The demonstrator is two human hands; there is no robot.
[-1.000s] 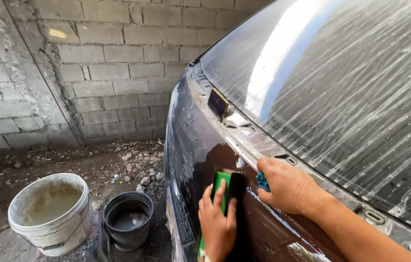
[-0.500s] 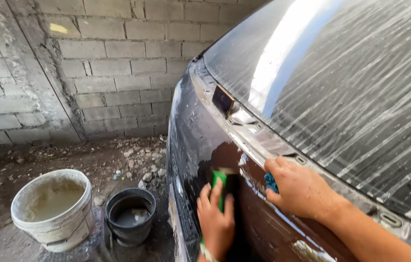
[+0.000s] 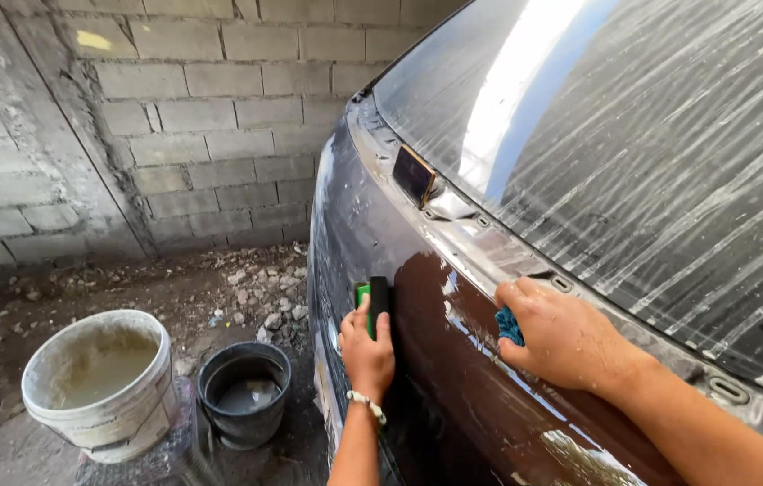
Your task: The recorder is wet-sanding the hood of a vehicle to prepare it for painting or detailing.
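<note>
While the left hand [image 3: 368, 353] fingers grasp a green block [image 3: 372, 302] on the car panel [image 3: 453, 378] and the right hand [image 3: 566, 337] clenches a blue cloth [image 3: 508, 326], the panel between looks wet, glass [image 3: 669, 153] above streaked

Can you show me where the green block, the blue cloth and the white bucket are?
Green and black sanding block [image 3: 372, 304]: head view, its black upper face.
Blue cloth [image 3: 509, 326]: head view, the bit showing under the right hand.
White plastic bucket [image 3: 120, 416]: head view, outer wall.

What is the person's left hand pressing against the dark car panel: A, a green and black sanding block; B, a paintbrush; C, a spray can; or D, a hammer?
B is out, and so are C and D: the answer is A, since the left hand presses a green and black sanding block flat on the wet car panel.
</note>
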